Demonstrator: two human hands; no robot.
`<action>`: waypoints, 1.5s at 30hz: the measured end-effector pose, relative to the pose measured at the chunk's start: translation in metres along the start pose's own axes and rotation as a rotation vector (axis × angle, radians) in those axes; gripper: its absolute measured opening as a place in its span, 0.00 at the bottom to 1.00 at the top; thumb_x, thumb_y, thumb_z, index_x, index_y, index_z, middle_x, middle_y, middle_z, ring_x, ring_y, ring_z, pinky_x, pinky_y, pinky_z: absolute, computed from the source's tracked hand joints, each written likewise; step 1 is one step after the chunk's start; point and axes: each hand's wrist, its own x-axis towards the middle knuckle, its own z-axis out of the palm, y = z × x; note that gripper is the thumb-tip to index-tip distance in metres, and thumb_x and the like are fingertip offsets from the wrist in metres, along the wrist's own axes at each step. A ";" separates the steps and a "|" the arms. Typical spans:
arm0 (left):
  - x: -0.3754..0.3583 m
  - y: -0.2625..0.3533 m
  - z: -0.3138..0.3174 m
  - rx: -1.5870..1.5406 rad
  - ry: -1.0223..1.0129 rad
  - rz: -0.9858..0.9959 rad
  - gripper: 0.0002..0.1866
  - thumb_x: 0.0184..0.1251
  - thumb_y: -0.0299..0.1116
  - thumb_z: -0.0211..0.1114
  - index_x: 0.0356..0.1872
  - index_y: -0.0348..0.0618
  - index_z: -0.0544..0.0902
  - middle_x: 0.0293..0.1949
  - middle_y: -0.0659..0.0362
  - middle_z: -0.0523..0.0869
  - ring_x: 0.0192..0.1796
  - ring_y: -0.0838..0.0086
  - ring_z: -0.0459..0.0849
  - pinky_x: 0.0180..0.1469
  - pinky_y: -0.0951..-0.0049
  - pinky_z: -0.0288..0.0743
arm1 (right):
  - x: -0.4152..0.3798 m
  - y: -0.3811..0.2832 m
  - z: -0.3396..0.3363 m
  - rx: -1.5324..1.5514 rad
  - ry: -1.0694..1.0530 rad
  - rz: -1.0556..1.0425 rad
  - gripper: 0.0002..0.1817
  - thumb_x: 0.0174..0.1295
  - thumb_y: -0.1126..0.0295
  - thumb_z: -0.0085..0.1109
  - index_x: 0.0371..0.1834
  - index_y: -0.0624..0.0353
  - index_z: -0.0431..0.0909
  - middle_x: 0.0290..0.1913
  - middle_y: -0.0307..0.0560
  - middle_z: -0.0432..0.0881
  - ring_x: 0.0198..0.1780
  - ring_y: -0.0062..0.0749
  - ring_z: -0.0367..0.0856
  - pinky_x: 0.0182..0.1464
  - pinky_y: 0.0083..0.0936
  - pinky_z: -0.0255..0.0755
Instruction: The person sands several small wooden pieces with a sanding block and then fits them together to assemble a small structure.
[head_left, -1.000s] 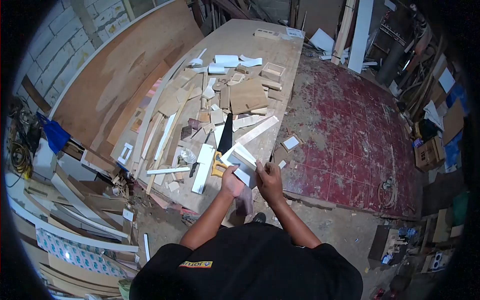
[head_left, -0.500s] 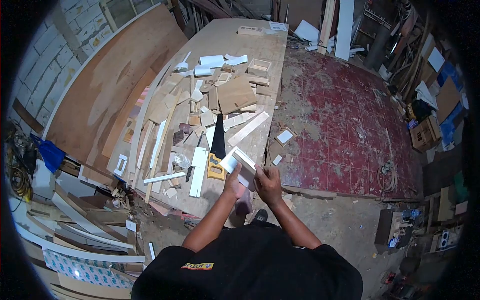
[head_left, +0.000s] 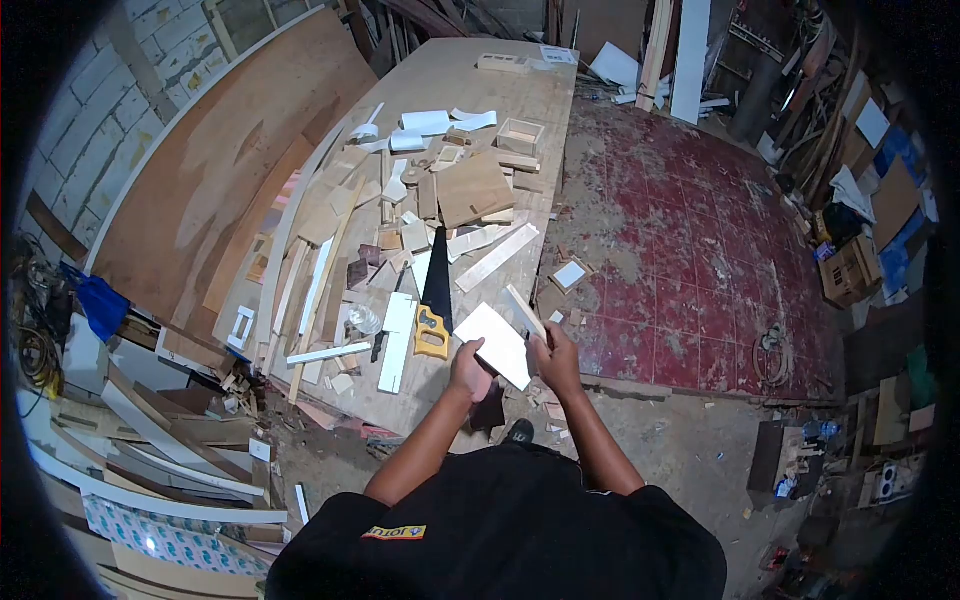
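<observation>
My left hand grips a white rectangular panel by its lower left edge, thumb on top. In my right hand is a narrow wooden strip, held at its lower end just right of the panel. The strip looks apart from the panel. A handsaw with a yellow handle and black blade lies on the workbench, left of the panel. Beside the saw is a long white board, with a shorter white piece across its upper part.
The wooden workbench carries offcuts, a square plywood piece, a small open wooden box and curled white sheets. A clear plastic item lies near the left edge. Red tiled floor is on the right.
The wooden strip was lying against the panel and is now apart from it. My right hand has moved right with the strip, and the panel's broad white face now shows more fully.
</observation>
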 end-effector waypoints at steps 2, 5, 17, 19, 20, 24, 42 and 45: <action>-0.002 0.004 0.000 0.028 0.008 0.006 0.26 0.67 0.37 0.49 0.63 0.35 0.66 0.58 0.47 0.77 0.62 0.55 0.75 0.67 0.51 0.64 | 0.004 0.002 -0.005 -0.045 0.025 -0.084 0.17 0.59 0.72 0.59 0.52 0.61 0.77 0.42 0.59 0.82 0.45 0.48 0.83 0.46 0.35 0.74; -0.003 0.009 -0.004 -0.006 -0.035 0.009 0.26 0.64 0.35 0.49 0.62 0.34 0.67 0.59 0.47 0.76 0.62 0.55 0.75 0.68 0.51 0.64 | 0.006 -0.011 -0.011 -0.112 0.063 -0.247 0.21 0.58 0.73 0.60 0.57 0.60 0.76 0.42 0.57 0.80 0.44 0.46 0.82 0.47 0.31 0.74; -0.009 0.020 0.006 -0.107 -0.135 0.026 0.30 0.64 0.40 0.50 0.66 0.35 0.64 0.61 0.47 0.74 0.64 0.55 0.73 0.68 0.52 0.63 | -0.007 -0.015 0.018 -0.264 0.033 -0.444 0.24 0.51 0.74 0.65 0.55 0.57 0.81 0.45 0.53 0.72 0.44 0.44 0.72 0.49 0.33 0.69; -0.011 0.024 0.006 -0.095 -0.139 0.058 0.30 0.65 0.43 0.50 0.66 0.37 0.65 0.61 0.48 0.75 0.63 0.55 0.74 0.67 0.53 0.64 | -0.007 -0.016 0.021 -0.242 0.016 -0.414 0.23 0.52 0.73 0.65 0.55 0.58 0.80 0.45 0.54 0.74 0.44 0.44 0.72 0.51 0.35 0.68; -0.011 0.026 0.006 -0.097 -0.139 0.058 0.30 0.65 0.43 0.50 0.66 0.37 0.65 0.61 0.48 0.75 0.63 0.55 0.74 0.67 0.53 0.64 | -0.005 -0.014 0.022 -0.255 0.006 -0.407 0.23 0.52 0.73 0.64 0.55 0.59 0.80 0.44 0.55 0.76 0.45 0.45 0.75 0.51 0.35 0.69; -0.014 0.033 0.005 -0.170 -0.153 0.075 0.29 0.65 0.44 0.50 0.64 0.38 0.68 0.59 0.50 0.77 0.62 0.56 0.75 0.67 0.53 0.64 | 0.004 -0.013 0.027 -0.122 -0.053 -0.246 0.21 0.54 0.72 0.66 0.54 0.60 0.79 0.41 0.52 0.81 0.46 0.42 0.81 0.50 0.33 0.73; -0.014 0.074 -0.016 -0.145 -0.011 0.185 0.30 0.65 0.44 0.50 0.65 0.39 0.68 0.61 0.50 0.77 0.63 0.57 0.74 0.67 0.53 0.63 | 0.049 0.002 0.052 0.560 -0.361 0.244 0.20 0.58 0.80 0.62 0.55 0.69 0.78 0.49 0.48 0.83 0.47 0.26 0.81 0.50 0.21 0.74; -0.018 0.080 -0.009 -0.146 0.017 0.189 0.29 0.65 0.44 0.50 0.64 0.37 0.68 0.60 0.50 0.77 0.63 0.56 0.75 0.67 0.54 0.63 | 0.051 -0.002 0.053 0.561 -0.456 0.241 0.21 0.59 0.80 0.60 0.58 0.70 0.76 0.51 0.50 0.83 0.49 0.27 0.81 0.52 0.20 0.74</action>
